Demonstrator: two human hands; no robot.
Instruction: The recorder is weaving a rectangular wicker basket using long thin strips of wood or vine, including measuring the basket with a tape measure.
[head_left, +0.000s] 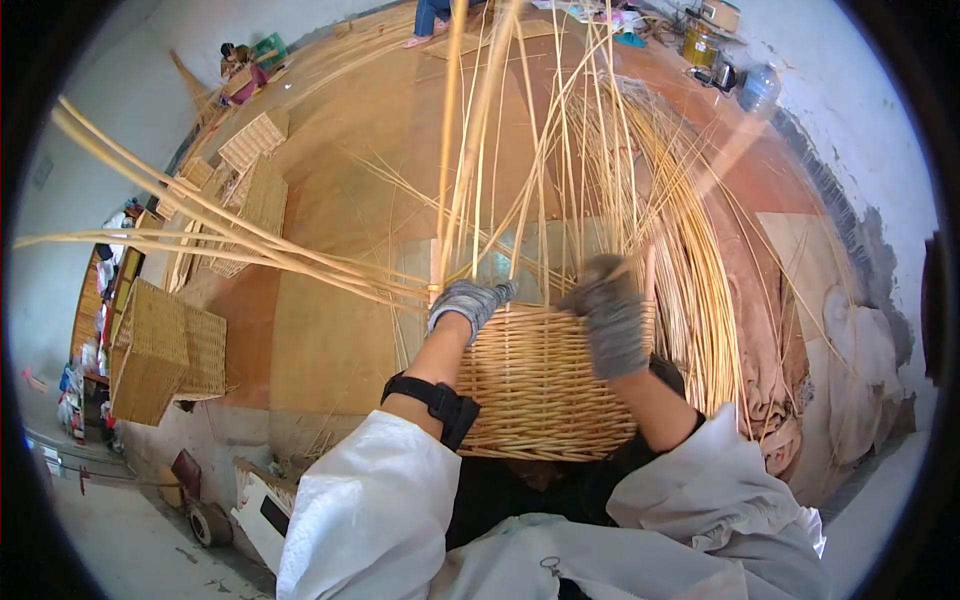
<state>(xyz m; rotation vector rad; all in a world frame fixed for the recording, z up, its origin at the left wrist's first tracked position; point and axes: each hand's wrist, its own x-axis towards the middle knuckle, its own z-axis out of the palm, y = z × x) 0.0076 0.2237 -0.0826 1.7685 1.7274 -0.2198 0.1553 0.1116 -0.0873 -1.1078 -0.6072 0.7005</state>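
A woven wicker basket [545, 375] rests against my lap, its long pale stakes [480, 180] rising from the upper edge. My left hand [470, 303], in a grey knit glove, is closed at the left end of that edge, around the base of the stakes. A bundle of wicker rods [250, 240] sticks out to the left beside it. My right hand [612, 320], gloved too and blurred by motion, is at the right part of the edge. From its fingers a blurred wicker rod [725, 160] runs up and to the right.
A large heap of loose rods [690, 270] lies right of the basket. Woven baskets [165, 350] stand on the left. A person [240, 65] sits far left; another person's legs [428, 20] show at the top. A water jug [760, 88] and kettle [715, 75] are far right.
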